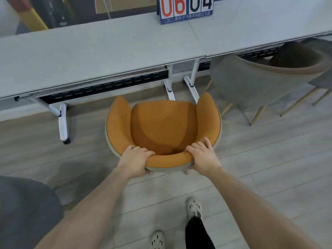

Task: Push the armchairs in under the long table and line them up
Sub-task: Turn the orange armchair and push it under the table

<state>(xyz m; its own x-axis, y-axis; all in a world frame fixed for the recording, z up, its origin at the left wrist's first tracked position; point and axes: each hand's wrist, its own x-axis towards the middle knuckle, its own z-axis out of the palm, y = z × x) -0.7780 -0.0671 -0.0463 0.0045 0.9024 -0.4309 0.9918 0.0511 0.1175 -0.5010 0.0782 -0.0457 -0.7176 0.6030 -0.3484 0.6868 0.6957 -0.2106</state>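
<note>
While our left hand [136,159] and right hand [203,157] curl fingers over the back of the orange armchair [161,126], just short of the long table [89,56], we risk ramming an armrest into the table's white legs [193,87].

an office meeting room, seen from the near side of a long table [89,56]. its grey tops join end to end on white castor legs [63,124]. a black cable tray [100,87] hangs under it and a flip scoreboard [186,9] stands on it. an orange armchair [161,126] and a grey armchair [251,81] face it on a pale plank floor [269,159].
</note>
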